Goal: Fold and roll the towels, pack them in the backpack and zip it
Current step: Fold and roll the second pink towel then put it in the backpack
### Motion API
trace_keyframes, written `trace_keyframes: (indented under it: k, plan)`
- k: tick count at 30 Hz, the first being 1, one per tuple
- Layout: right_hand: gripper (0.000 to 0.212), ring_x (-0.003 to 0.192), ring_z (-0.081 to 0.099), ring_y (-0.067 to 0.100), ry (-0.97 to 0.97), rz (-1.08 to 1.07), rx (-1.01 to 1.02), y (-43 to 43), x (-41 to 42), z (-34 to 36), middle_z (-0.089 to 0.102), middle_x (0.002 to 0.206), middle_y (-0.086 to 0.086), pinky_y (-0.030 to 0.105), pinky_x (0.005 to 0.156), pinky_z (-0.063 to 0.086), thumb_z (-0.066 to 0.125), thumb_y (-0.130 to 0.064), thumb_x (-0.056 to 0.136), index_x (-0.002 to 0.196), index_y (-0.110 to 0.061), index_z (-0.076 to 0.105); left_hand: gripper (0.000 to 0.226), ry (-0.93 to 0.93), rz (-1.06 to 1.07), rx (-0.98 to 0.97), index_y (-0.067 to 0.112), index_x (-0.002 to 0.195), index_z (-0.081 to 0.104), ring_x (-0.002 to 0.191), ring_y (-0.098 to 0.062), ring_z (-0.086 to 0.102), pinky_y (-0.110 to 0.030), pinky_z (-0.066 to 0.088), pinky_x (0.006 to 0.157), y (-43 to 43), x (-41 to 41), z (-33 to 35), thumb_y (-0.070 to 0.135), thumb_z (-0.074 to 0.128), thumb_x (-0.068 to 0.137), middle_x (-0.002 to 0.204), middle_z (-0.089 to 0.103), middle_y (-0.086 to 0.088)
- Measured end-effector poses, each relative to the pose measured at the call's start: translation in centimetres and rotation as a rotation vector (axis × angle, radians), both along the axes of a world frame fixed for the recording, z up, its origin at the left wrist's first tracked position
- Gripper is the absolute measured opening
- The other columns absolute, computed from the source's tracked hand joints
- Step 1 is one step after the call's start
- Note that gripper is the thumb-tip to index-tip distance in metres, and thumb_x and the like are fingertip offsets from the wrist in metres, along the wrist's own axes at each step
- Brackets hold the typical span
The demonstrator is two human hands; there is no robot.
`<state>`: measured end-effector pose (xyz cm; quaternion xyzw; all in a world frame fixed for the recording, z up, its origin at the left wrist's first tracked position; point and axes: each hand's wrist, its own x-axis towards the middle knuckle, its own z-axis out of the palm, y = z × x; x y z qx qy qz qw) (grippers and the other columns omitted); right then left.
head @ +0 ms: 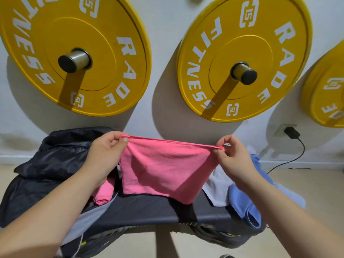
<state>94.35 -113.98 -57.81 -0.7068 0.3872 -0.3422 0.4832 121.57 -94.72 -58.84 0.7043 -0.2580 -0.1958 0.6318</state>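
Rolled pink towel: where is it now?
Head view, left of centre: the rolled pink towel lies by the dark backpack, left of the held pink towel.

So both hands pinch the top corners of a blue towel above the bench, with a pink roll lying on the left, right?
One slip: the head view shows the held towel is pink, not blue. The left hand and right hand do pinch its top corners above the bench, and the pink roll lies on the left. The blue towel lies on the bench's right end.
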Motion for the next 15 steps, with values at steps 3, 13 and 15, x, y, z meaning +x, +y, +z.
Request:
trace_keyframes:
  k: [3,13,15]
  plan:
    - [0.028,0.065,0.058,0.006,0.068,-0.019,-0.011,-0.8,-0.7,0.3,0.070,0.084,0.002,0.021,0.060,0.048,0.055,0.001,0.095,0.109,-0.020,0.067,0.013,0.004,-0.101,0.003,0.012,0.101,0.073,0.076,-0.019,0.065,-0.030,0.050,0.071,0.4,-0.5,0.9,0.012,0.060,0.099,0.092,0.076,-0.018]
    - [0.024,0.068,0.053,0.016,-0.209,0.023,0.392,-1.5,-2.0,0.2,0.062,0.075,0.001,0.034,0.071,0.049,0.057,-0.003,0.100,0.109,-0.016,0.074,0.025,-0.091,-0.091,0.061,0.013,0.097,0.074,0.066,-0.010,0.062,-0.031,0.048,0.068,0.4,-0.8,0.6,0.022,0.052,0.104,0.082,0.075,-0.002]
    - [0.016,0.069,0.056,0.016,-0.204,0.012,0.376,-1.3,-1.8,0.4,0.066,0.074,0.001,0.032,0.070,0.049,0.063,-0.002,0.096,0.099,-0.011,0.076,0.026,-0.094,-0.050,0.075,0.012,0.095,0.072,0.064,-0.011,0.057,-0.029,0.044,0.063,0.1,-1.1,0.4,0.023,0.051,0.105,0.078,0.071,-0.004]
